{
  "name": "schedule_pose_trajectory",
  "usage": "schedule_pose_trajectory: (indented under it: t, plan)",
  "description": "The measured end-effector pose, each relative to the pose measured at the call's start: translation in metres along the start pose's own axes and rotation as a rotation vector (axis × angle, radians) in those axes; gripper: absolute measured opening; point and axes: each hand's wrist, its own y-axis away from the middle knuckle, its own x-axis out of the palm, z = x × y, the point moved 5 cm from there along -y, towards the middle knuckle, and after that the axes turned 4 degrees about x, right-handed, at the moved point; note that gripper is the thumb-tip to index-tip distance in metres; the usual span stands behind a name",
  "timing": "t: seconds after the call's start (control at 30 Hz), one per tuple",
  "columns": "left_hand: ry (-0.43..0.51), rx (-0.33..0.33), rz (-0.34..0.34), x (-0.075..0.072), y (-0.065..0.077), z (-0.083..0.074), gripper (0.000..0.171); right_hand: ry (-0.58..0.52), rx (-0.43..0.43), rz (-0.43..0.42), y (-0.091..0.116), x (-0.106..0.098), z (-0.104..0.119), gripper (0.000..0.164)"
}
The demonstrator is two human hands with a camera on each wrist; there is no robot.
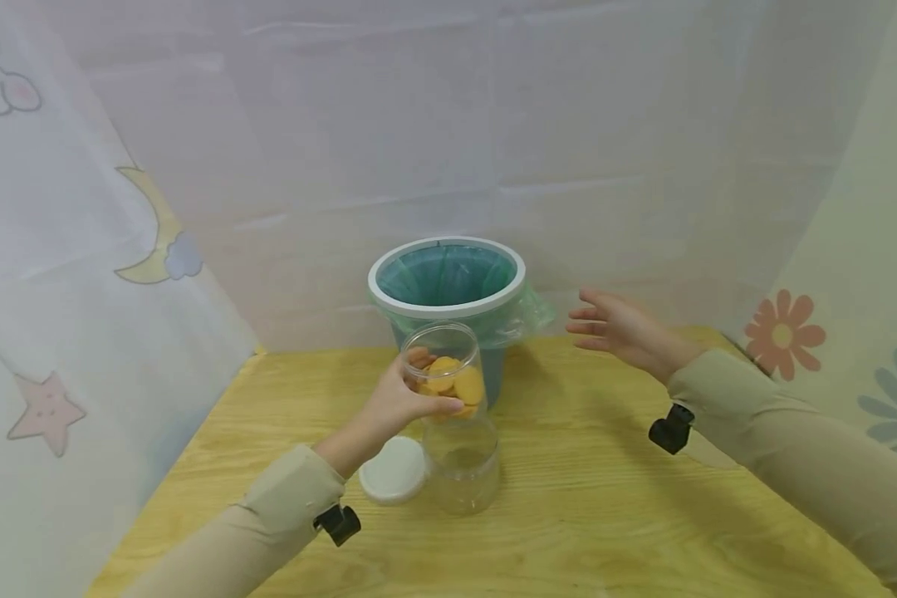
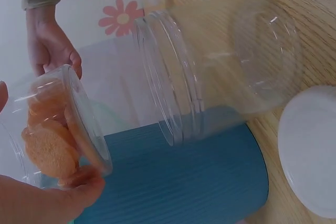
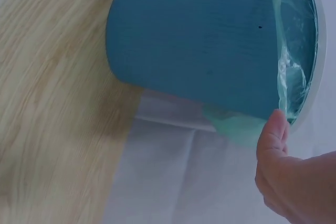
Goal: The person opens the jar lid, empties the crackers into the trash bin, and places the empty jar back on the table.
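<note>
My left hand [image 1: 389, 403] grips a clear plastic jar [image 1: 475, 347] by its side, thumb in front and fingers behind. Orange-yellow round pieces [image 2: 51, 150] like biscuits lie in the bottom of that jar. A second clear jar [image 1: 459, 490], wide-mouthed and without a lid, stands on the table below the held one. Beside it lies a round white lid [image 1: 393, 469]. Out to the right, my right hand [image 1: 631, 334] is in the air with fingers extended and nothing in it.
A blue waste bin [image 3: 194, 45] with a white rim [image 1: 448, 312] and a green plastic liner [image 1: 486, 325] stands at the back of the wooden table [image 1: 583, 515]. Pale printed cloth [image 1: 605, 149] hangs behind and at both sides.
</note>
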Motion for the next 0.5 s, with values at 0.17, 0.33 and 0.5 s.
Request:
schedule_pose_trajectory:
  t: [0.17,0.33,0.5]
  plan:
    - [-0.022,-0.025,-0.019,-0.014,0.005,0.000,0.089,-0.046,-0.007,0.021,-0.007,0.014,0.005,0.073]
    - [-0.056,-0.013,-0.032,-0.022,0.006,-0.004,0.087,-0.069,-0.001,0.003,-0.012,0.020,0.008,0.070]
    - [-0.078,0.034,-0.032,-0.031,0.005,-0.012,0.074,-0.094,0.003,0.005,-0.020,0.026,0.015,0.069]
